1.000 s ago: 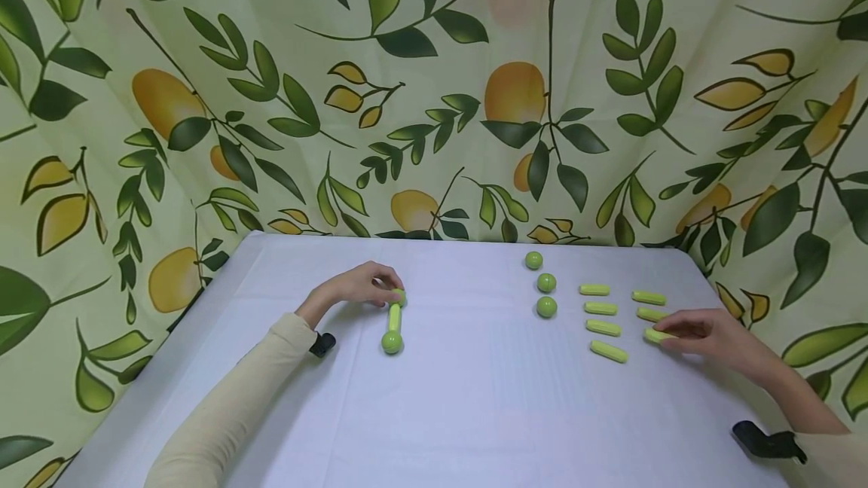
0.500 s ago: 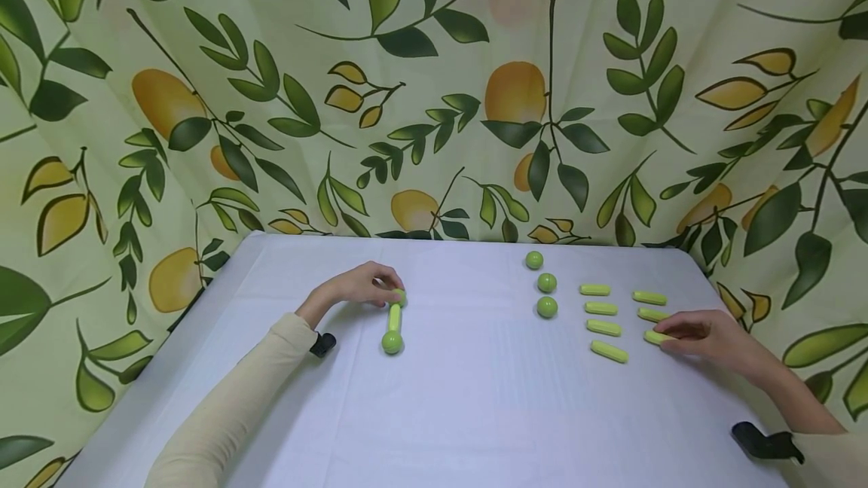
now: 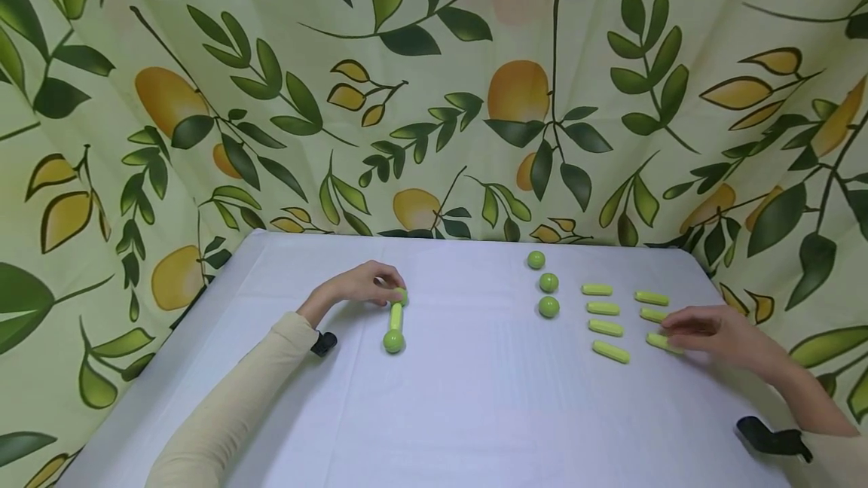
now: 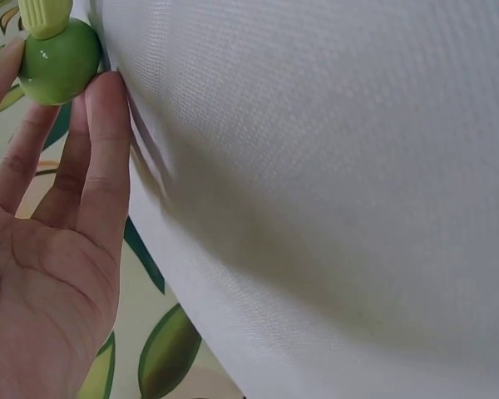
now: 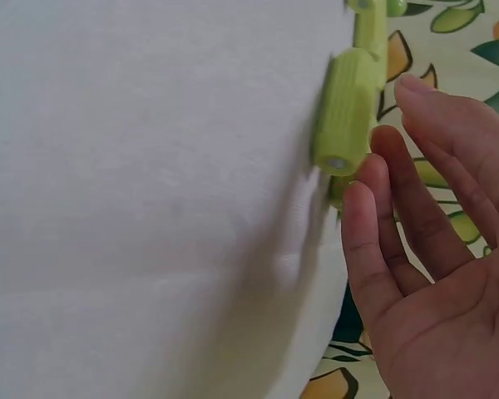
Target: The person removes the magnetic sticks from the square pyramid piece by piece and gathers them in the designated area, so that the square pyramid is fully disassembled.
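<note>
At the left of the table, my left hand (image 3: 361, 285) pinches a glossy green ball (image 4: 62, 65) between thumb and fingers. A light green ribbed rod (image 3: 395, 318) joins that ball to another green ball (image 3: 393, 341) nearer to me. On the right side, my right hand (image 3: 728, 333) hovers at a light green rod (image 3: 663, 343) lying on the cloth. In the right wrist view, a gap shows between the thumb and the fingers, and the rod (image 5: 347, 116) sits beside the fingertips, not gripped. A small metallic disc shows on that rod's end.
Three loose green balls (image 3: 548, 282) stand in a line right of centre. Several rods lie in a column (image 3: 606, 328) beside them, with more rods (image 3: 652, 297) farther right. White cloth covers the table (image 3: 461, 413); a leaf-patterned curtain (image 3: 434, 149) hangs behind it.
My right hand's fingers have loosened and drawn back a little to the right from the nearest rod, which now shows more of its length. My left hand keeps its pinch in place.
</note>
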Demonstrator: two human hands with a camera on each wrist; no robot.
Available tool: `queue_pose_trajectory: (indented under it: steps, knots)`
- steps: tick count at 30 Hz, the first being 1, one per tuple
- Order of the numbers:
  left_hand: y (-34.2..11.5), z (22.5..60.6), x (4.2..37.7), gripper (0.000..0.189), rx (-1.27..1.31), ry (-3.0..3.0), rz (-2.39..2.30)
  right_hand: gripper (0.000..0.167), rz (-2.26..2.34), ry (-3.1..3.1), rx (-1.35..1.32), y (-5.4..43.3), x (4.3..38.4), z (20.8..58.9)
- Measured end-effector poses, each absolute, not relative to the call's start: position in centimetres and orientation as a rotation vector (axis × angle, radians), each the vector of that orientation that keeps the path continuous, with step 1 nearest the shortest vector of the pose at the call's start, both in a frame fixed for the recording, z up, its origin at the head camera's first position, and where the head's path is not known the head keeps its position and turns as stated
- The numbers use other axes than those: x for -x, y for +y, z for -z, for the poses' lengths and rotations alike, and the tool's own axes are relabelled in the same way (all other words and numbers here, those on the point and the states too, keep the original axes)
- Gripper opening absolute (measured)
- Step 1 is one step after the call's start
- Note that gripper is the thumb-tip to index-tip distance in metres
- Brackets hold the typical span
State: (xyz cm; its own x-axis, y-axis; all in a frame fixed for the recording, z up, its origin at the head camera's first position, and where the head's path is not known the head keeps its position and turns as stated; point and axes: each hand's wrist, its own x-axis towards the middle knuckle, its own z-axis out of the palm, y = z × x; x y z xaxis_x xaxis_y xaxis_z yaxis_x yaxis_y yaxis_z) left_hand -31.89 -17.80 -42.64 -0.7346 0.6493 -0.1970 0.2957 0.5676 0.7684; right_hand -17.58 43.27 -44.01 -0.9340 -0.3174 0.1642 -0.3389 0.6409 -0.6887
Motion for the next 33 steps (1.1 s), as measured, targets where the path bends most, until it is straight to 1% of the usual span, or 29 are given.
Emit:
queue_pose_trajectory:
  steps: [5,10,18,33]
  knots:
    - [-17.8,42.7,31.8,0.020,-0.762,2.335,-1.025,0.019,-1.184,-2.811,-0.569,43.3,18.1,42.9]
    - [-17.8,42.7,31.7,0.022,-0.760,2.327,-1.021,0.021,-1.174,-2.806,-0.552,42.4,19.1,42.3]
    - [-17.5,42.8,31.6,0.020,-0.754,2.344,-1.034,0.023,-1.235,-2.756,-0.650,39.2,21.1,41.9]
    - [-16.9,42.9,31.1,0.018,-0.743,2.388,-1.064,0.027,-1.346,-2.766,-0.672,34.6,24.0,42.0]
